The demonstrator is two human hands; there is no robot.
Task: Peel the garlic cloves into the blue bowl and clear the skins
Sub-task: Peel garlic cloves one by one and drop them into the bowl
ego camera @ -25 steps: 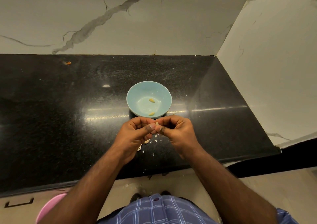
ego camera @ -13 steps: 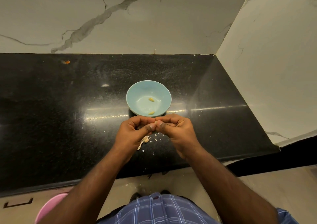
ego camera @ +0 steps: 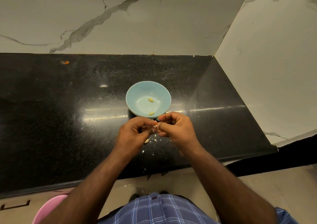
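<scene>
A light blue bowl (ego camera: 135,95) stands on the black counter (ego camera: 51,121) with two peeled yellowish garlic cloves, one (ego camera: 151,100) near the middle and one (ego camera: 151,113) at the near wall. Just in front of the bowl, my left hand (ego camera: 133,133) and my right hand (ego camera: 176,129) meet, fingers curled, and pinch a small pale garlic clove (ego camera: 155,126) between their fingertips. Most of that clove is hidden by the fingers. Papery skin bits (ego camera: 148,140) lie on the counter below the hands.
Marble walls close the counter at the back and right, meeting in a corner. A small orange scrap (ego camera: 65,62) lies far left at the back. A pink round container (ego camera: 49,208) shows below the counter's front edge at the left. More skin flecks (ego camera: 143,151) dot the counter.
Both hands stayed together in front of the bowl, with small finger shifts around the clove. The bowl and its two cloves have not moved.
</scene>
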